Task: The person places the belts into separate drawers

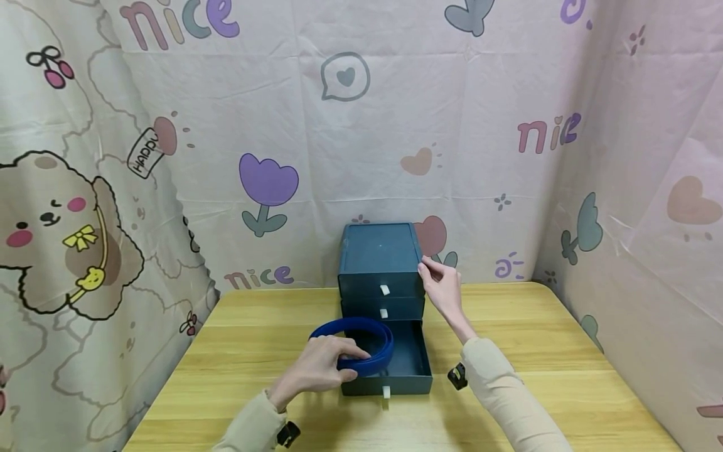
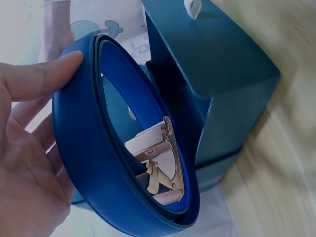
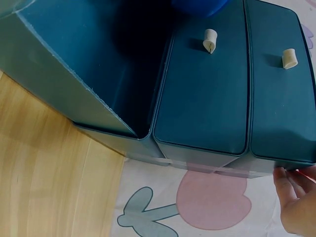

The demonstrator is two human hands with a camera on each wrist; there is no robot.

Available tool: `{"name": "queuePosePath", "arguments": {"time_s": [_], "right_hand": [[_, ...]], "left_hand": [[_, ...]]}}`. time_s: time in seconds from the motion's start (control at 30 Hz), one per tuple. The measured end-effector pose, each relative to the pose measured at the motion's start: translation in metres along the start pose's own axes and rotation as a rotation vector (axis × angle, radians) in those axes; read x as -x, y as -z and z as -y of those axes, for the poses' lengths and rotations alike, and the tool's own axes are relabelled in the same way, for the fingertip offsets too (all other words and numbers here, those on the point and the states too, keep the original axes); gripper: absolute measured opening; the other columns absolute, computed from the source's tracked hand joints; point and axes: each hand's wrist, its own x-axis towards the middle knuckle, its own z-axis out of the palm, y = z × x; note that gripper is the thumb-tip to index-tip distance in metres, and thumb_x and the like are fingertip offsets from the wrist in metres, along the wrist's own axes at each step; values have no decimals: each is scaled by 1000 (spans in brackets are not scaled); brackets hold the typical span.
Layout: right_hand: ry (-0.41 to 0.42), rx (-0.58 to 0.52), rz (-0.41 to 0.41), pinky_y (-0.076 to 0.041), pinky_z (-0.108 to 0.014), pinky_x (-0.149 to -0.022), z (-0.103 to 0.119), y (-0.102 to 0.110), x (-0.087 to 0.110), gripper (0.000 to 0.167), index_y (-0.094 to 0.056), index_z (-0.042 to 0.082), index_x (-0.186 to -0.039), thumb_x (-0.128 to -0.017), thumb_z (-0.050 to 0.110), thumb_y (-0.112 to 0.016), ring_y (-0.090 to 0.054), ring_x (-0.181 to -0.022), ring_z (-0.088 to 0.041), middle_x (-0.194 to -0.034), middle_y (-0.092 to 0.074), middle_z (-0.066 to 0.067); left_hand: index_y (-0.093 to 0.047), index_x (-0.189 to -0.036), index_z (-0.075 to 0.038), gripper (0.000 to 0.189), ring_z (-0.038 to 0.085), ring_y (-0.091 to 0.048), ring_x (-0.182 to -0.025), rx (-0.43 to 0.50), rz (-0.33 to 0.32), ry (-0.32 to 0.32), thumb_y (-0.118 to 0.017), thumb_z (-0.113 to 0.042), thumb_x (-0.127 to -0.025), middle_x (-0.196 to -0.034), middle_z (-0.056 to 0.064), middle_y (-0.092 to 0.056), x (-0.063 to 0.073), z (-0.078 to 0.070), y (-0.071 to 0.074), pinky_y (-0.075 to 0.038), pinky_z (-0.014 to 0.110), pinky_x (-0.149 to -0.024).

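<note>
A coiled blue belt with a gold-toned buckle is pinched by my left hand, thumb on one side and fingers on the other. The coil hangs over the pulled-out bottom drawer of a dark teal drawer unit. Whether it touches the drawer floor cannot be seen. My right hand touches the top right edge of the unit with its fingertips, bent in the right wrist view against the side of the top drawer. It holds nothing loose.
The upper two drawers are closed, each with a small white pull tab. The unit stands near the back edge of a wooden table. A printed cloth hangs behind and along both sides.
</note>
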Motion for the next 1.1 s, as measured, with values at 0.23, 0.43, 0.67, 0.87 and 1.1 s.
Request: {"name": "queuePosePath", "arguments": {"time_s": [0.23,0.43,0.67,0.87,1.1], "right_hand": [[-10,12,0,-48,1,-80,1,0,0,32,-69,0,-126,-97,14,-66,-71,-111,-32,-131,-68,-17],[-4,10,0,-47,1,-80,0,0,1,32,-69,0,-126,-98,15,-66,-71,-110,-33,-130,-68,-18],[-2,18,-3,-47,1,-81,0,-1,1,32,-69,1,-127,-98,15,-66,-71,-112,-32,-131,-68,-18],[-6,32,-3,-51,-3,-84,-2,-1,0,33,-69,2,-127,-98,17,-66,-71,-112,-31,-131,-68,-17],[-5,36,-4,-54,-12,-89,-3,-1,-1,33,-69,2,-127,-98,17,-66,-71,-113,-30,-131,-68,-17]], "left_hand": [[-79,-110,-26,27,-1,-50,-78,24,32,-28,-75,-15,-85,-95,-13,-73,-12,-3,-11,-38,15,-69],[-79,-111,-25,28,-3,-45,-68,44,50,-47,-76,-14,-85,-94,-11,-73,-21,-6,-18,-32,13,-60],[-79,-111,-26,29,-2,-43,-65,36,83,-67,-76,-14,-85,-96,-12,-74,-29,-15,-24,-29,13,-56],[-79,-112,-26,29,-2,-46,-67,33,82,-50,-75,-13,-86,-99,-11,-75,-38,-18,-29,-30,13,-56],[-78,-113,-26,28,-2,-43,-63,43,89,-24,-75,-15,-87,-99,-12,-74,-47,-17,-38,-27,14,-54]]}}
